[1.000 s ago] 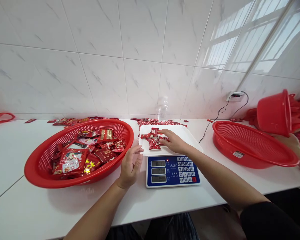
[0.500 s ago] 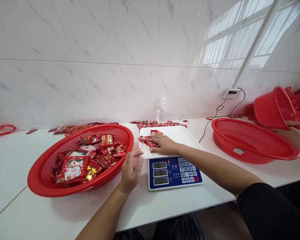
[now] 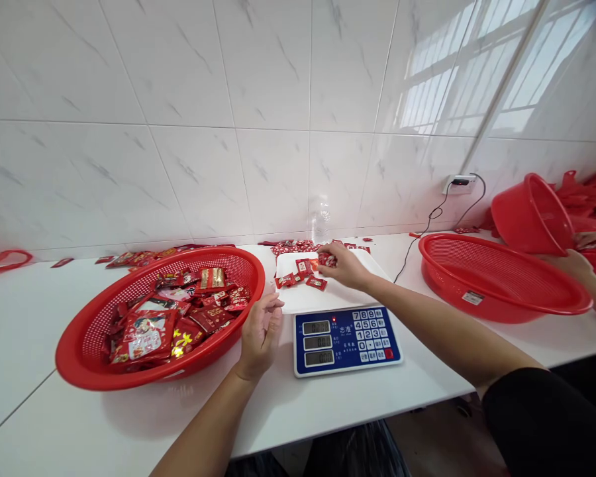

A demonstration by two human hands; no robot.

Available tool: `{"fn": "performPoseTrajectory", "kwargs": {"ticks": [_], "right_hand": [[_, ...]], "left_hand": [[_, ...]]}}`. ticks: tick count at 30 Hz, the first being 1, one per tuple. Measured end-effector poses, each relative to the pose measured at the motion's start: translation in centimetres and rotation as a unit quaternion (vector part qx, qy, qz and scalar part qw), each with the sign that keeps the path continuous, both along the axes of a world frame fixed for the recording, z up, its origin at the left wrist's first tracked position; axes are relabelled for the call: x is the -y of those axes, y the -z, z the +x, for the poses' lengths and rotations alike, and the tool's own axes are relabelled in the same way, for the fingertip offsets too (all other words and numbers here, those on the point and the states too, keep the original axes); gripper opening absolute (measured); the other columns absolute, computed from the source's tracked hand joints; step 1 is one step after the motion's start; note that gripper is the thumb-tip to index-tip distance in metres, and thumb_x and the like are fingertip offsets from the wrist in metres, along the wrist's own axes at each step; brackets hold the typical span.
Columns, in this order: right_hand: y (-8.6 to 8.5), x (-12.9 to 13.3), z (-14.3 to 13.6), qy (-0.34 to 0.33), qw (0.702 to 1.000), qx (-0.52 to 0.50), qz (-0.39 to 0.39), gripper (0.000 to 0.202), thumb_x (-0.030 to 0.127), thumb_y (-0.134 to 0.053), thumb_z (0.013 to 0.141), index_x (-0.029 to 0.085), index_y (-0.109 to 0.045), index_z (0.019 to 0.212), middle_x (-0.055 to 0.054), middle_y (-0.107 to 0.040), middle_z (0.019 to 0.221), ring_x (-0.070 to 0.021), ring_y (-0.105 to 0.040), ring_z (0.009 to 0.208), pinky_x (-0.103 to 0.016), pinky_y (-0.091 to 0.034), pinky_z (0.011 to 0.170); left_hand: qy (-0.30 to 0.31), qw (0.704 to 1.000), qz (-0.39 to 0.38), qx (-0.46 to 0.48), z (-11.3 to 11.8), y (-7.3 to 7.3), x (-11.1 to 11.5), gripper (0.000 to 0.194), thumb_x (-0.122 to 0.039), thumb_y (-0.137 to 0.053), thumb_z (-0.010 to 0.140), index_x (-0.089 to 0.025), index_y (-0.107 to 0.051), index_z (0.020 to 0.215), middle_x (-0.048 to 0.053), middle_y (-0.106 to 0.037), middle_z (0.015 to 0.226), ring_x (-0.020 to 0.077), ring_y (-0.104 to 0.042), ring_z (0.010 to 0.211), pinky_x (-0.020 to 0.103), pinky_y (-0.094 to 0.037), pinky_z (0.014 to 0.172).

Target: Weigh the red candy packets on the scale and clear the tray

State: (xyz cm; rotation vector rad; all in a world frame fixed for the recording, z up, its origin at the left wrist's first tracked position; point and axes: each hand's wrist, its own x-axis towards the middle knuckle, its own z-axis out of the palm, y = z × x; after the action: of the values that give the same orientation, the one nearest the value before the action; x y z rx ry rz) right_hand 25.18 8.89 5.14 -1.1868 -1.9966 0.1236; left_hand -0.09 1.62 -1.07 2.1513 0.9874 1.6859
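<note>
Head view: right hand [image 3: 349, 268] shifted far, fingers clamping red packet [image 3: 328, 260], likely lightening scale [image 3: 346, 350]; left hand [image 3: 258, 336], fingers apart.

We would call this a small packing workroom: a digital scale [image 3: 347, 341] stands on a long white worktop [image 3: 258, 424] against a tiled wall [image 3: 273, 86], between two wide red baskets [image 3: 77, 368], one piled with packets [image 3: 144, 334], and another person's hand [image 3: 573, 264] is at a red tub [image 3: 521, 222].
</note>
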Motion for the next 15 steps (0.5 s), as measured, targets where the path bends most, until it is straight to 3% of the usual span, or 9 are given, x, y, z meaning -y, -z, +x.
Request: {"fn": "performPoseTrajectory", "kwargs": {"ticks": [3, 6, 9, 12, 15], "right_hand": [[-0.8, 0.2, 4.4, 0.07, 0.995, -0.074, 0.026, 0.037, 0.036, -0.065, 0.076, 0.021, -0.06, 0.11, -0.007, -0.063, 0.106, -0.0212, -0.06, 0.094, -0.037, -0.048, 0.085], [-1.2, 0.5, 10.7, 0.183, 0.979, -0.084, 0.031, 0.046, 0.042, -0.067, 0.074, 0.02, -0.06, 0.113, -0.008, -0.065, 0.105, -0.0214, -0.061, 0.091, -0.037, -0.048, 0.082], [-1.1, 1.4, 17.6, 0.339, 0.94, -0.025, 0.006, 0.05, 0.048, -0.06, 0.079, 0.021, -0.055, 0.121, -0.008, -0.064, 0.108, -0.0185, -0.061, 0.09, -0.031, -0.047, 0.079], [-0.7, 2.9, 23.5, 0.426, 0.904, 0.007, -0.019, 0.047, 0.046, -0.06, 0.079, 0.019, -0.058, 0.118, -0.013, -0.063, 0.112, -0.0228, -0.059, 0.097, -0.033, -0.044, 0.08], [0.5, 4.4, 27.5, 0.491, 0.868, 0.037, -0.065, 0.049, 0.044, -0.062, 0.078, 0.017, -0.059, 0.119, -0.019, -0.062, 0.113, -0.0286, -0.059, 0.099, -0.038, -0.043, 0.076]], "left_hand": [[0.002, 1.0, 0.001, 0.001, 0.1, -0.1, 0.2, 0.025, -0.026, -0.047, 0.094, -0.02, -0.051, 0.118, 0.006, -0.063, 0.099, 0.0177, -0.062, 0.095, 0.036, -0.049, 0.089], [0.002, 1.0, 0.003, 0.004, 0.1, -0.3, 0.3, 0.024, -0.026, -0.047, 0.094, -0.02, -0.052, 0.117, 0.005, -0.063, 0.1, 0.0176, -0.061, 0.096, 0.036, -0.049, 0.09], [0.011, 1.0, 0.004, 0.005, 0.2, -0.3, 0.4, 0.024, -0.025, -0.047, 0.094, -0.02, -0.051, 0.117, 0.005, -0.064, 0.1, 0.0173, -0.061, 0.097, 0.035, -0.049, 0.09], [0.022, 1.0, 0.005, 0.005, 0.2, -0.1, 0.5, 0.025, -0.023, -0.046, 0.094, -0.021, -0.051, 0.119, 0.005, -0.064, 0.1, 0.017, -0.061, 0.096, 0.035, -0.05, 0.089], [0.025, 1.0, 0.004, 0.004, 0.2, 0.0, 0.5, 0.026, -0.023, -0.046, 0.094, -0.021, -0.05, 0.12, 0.005, -0.063, 0.101, 0.0168, -0.061, 0.096, 0.034, -0.05, 0.088]]}}
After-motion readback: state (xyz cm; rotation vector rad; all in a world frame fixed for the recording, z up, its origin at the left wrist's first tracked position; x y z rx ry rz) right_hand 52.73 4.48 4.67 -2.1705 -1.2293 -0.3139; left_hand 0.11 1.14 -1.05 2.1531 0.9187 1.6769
